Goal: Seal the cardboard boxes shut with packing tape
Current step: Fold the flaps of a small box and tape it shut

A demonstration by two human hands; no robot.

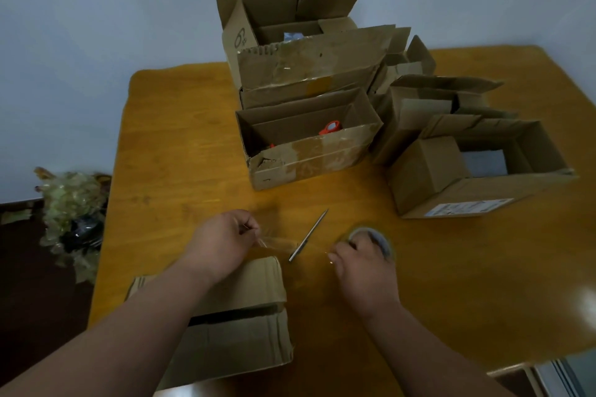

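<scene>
- Left hand (222,240) above the near box (238,316), fingers curled and pinching the free end of a clear tape strip (280,243).
- Right hand (361,263) on the tape roll (374,240), fingers bent round it; roll mostly hidden under the hand, on the table (451,284) right of centre.
- Strip stretched between the hands, long axis running left to right, roughly level.
- Thin metal blade (309,235) on the table under the strip, long axis diagonal, tip pointing up and right toward the far boxes.
- Near box at the front-left edge, flaps folded down with a dark gap along the seam, seam running left to right.
- Open boxes (309,138) behind, flaps up; something orange (330,127) in the middle one.
- Crumpled tape heap (71,203) on the floor, left.
</scene>
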